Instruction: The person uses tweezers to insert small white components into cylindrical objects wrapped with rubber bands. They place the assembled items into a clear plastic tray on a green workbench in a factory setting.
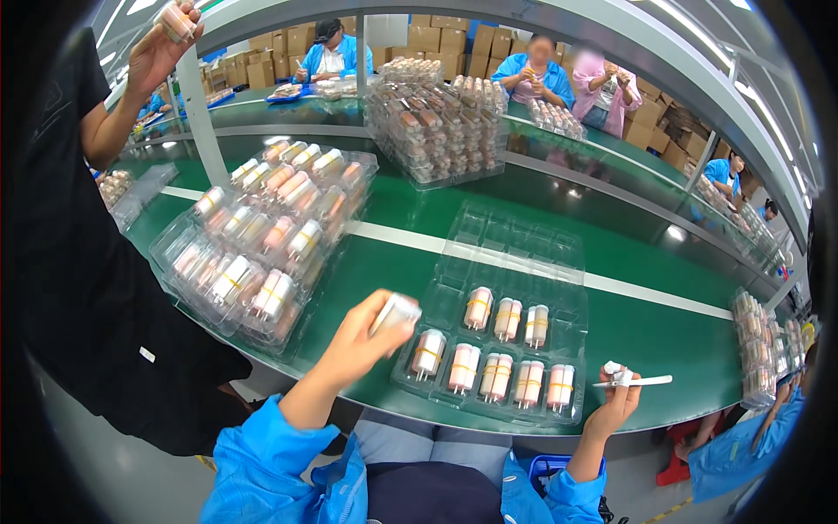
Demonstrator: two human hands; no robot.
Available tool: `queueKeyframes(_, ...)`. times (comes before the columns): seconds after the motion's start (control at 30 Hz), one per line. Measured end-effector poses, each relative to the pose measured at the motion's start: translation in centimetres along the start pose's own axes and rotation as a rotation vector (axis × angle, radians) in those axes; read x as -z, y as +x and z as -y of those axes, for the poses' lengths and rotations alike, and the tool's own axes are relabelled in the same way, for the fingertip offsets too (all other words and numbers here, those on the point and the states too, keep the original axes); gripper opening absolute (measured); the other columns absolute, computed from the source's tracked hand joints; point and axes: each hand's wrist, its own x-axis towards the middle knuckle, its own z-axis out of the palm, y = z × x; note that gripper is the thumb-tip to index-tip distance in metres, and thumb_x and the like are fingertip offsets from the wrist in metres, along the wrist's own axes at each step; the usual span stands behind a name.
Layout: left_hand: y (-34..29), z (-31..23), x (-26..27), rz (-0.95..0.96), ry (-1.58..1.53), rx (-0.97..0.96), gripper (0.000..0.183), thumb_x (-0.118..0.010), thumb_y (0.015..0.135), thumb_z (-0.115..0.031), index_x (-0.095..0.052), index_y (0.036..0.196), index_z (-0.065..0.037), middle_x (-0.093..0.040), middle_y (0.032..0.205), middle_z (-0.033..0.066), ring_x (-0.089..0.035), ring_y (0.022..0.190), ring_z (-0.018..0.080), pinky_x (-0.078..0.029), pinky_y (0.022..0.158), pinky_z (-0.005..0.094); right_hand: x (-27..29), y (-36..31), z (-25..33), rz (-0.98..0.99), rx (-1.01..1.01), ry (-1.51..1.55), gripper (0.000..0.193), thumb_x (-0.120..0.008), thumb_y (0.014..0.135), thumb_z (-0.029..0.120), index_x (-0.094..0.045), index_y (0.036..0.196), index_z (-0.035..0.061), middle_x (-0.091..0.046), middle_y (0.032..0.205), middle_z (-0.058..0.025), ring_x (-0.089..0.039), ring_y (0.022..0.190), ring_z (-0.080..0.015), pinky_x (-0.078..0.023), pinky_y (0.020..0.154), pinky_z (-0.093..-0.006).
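Note:
My left hand point(360, 336) is closed around a bundle of pale small tubes point(397, 314), blurred, above the left edge of a clear plastic tray point(524, 306). Just right of the tray, my right hand point(616, 403) pinches a slim white stick point(648, 381); a small crumpled white piece point(617, 371) shows at the fingertips, its kind unclear. In the tray's two nearer rows stand several bundles of pink and white tubes point(464, 367), each bound by a yellow rubber band. The tray's farther compartments point(511, 236) hold nothing.
Stacked trays of tubes point(262, 236) stand to my left, with a taller stack point(432, 131) farther back. More stacks point(755, 341) sit at right on the green table point(401, 218). At left, a person in black point(113, 306) raises a bundle point(177, 22). A metal post point(201, 122) rises there.

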Motion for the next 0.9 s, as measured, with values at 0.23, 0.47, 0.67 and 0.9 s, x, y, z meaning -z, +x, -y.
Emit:
queueKeyframes(0.23, 7.0, 5.6, -2.9, 0.112, 0.361, 0.115, 0.042, -0.061, 0.084, -0.038, -0.056, 0.102, 0.000, -0.025, 0.141, 0.0370, -0.013, 0.137, 0.0450, -0.021, 0.109, 0.0473, -0.2, 0.9, 1.6, 0.450, -0.359, -0.443, 0.027, -0.052, 0.092, 0.013, -0.057, 0.116, -0.0001, -0.062, 0.088, -0.0019, -0.043, 0.058, -0.0032, -0.034, 0.052, -0.0198)
queueKeyframes(0.47, 4.6, 6.2, -5.8, 0.303, 0.282, 0.094, 0.046, -0.060, 0.086, -0.039, -0.052, 0.112, -0.001, -0.020, 0.140, 0.0409, -0.002, 0.138, 0.0478, -0.016, 0.109, 0.0535, 3.6, 3.3, 1.1, 0.555, -0.180, -0.626, 0.032, -0.057, 0.083, 0.006, -0.059, 0.113, -0.0040, -0.066, 0.095, -0.0102, -0.060, 0.088, -0.0147, -0.048, 0.078, -0.0286)
queueKeyframes(0.67, 9.1, 4.4, -5.0, 0.201, 0.042, 0.159, 0.036, -0.058, 0.086, -0.033, -0.056, 0.103, -0.001, -0.056, 0.105, 0.0165, -0.052, 0.104, 0.0229, -0.042, 0.087, 0.0344, 1.2, 9.0, 7.1, 0.576, -0.055, -0.979, 0.019, -0.058, 0.086, 0.010, -0.065, 0.098, -0.0029, -0.064, 0.069, -0.0039, -0.049, 0.056, -0.0042, -0.035, 0.049, -0.0217)
queueKeyframes(0.9, 15.3, 7.7, -4.7, -0.075, -0.341, 0.121, 0.020, -0.058, 0.087, -0.025, -0.055, 0.095, -0.006, -0.055, 0.081, -0.0003, -0.051, 0.071, 0.0066, -0.040, 0.062, 0.0228, -17.9, 12.9, 7.3, 0.773, 0.142, -0.496, 0.026, -0.050, 0.095, 0.019, -0.062, 0.106, -0.0007, -0.064, 0.078, -0.0049, -0.052, 0.054, -0.0065, -0.041, 0.050, -0.0199)
